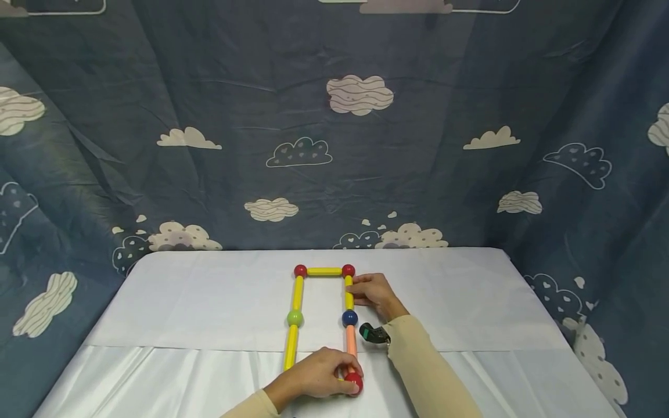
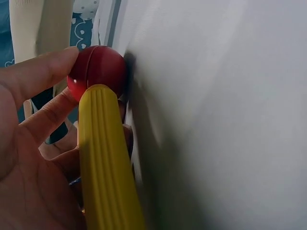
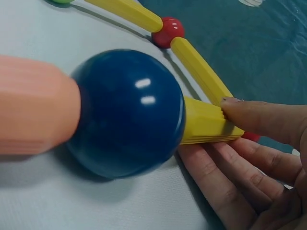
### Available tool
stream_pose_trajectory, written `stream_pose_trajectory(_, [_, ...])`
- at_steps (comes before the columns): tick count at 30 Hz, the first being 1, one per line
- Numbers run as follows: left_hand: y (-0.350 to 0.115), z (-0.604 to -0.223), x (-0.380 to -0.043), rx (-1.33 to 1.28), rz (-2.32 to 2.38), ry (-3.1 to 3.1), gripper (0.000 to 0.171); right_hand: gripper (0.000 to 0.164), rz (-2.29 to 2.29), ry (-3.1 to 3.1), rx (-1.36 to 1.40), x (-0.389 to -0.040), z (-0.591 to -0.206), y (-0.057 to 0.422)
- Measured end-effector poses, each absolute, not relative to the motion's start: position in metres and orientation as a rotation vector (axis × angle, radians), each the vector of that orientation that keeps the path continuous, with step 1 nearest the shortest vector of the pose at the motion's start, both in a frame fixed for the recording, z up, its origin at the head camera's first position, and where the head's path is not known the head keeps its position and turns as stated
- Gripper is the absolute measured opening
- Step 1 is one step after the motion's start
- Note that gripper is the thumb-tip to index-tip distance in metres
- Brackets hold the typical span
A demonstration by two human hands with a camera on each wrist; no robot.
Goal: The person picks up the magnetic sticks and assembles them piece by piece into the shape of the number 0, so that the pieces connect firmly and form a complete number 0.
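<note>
A frame of toy rods and balls lies on the white cloth. My left hand (image 1: 323, 374) pinches the red ball (image 2: 103, 72) at the near right corner between thumb and fingers. A yellow rod (image 2: 105, 158) runs from that ball past the palm, mostly hidden by the hand in the head view. My right hand (image 1: 372, 290) holds the far right yellow rod (image 1: 349, 300), thumb on one side and fingers on the other. That rod meets a blue ball (image 3: 127, 112), and a salmon rod (image 1: 351, 340) joins the blue ball to the held red one.
Two red balls (image 1: 300, 271) with a yellow rod (image 1: 324, 271) between them form the far side. Along the left, yellow rods (image 1: 291, 342) meet at a green ball (image 1: 295, 318). A black wrist device (image 1: 373, 334) sticks out from the right sleeve. Behind the table hangs a cloud-print curtain (image 1: 303, 197).
</note>
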State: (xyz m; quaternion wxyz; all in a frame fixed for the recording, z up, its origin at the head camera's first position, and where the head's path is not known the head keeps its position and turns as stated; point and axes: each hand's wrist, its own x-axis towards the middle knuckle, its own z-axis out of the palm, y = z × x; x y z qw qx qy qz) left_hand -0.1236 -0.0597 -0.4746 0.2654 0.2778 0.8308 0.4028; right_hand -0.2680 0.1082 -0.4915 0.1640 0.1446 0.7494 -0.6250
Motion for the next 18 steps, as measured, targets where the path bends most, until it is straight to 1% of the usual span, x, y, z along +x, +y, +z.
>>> stream_pose_trajectory(5, [-0.06,-0.476,-0.122,0.733,1.087,2.262,0.012,0.032,-1.74,2.171,0.417,-0.268,-0.491,0.104])
stream_pose_trajectory(12, [-0.062,-0.478,-0.12,0.837,1.037,2.366,0.014,0.034,-1.698,2.235,0.391,-0.266,-0.492,0.1])
stream_pose_trajectory(18, [-0.072,-0.469,-0.116,0.821,1.003,2.441,0.024,0.039,-1.708,2.254,0.399,-0.267,-0.492,0.106])
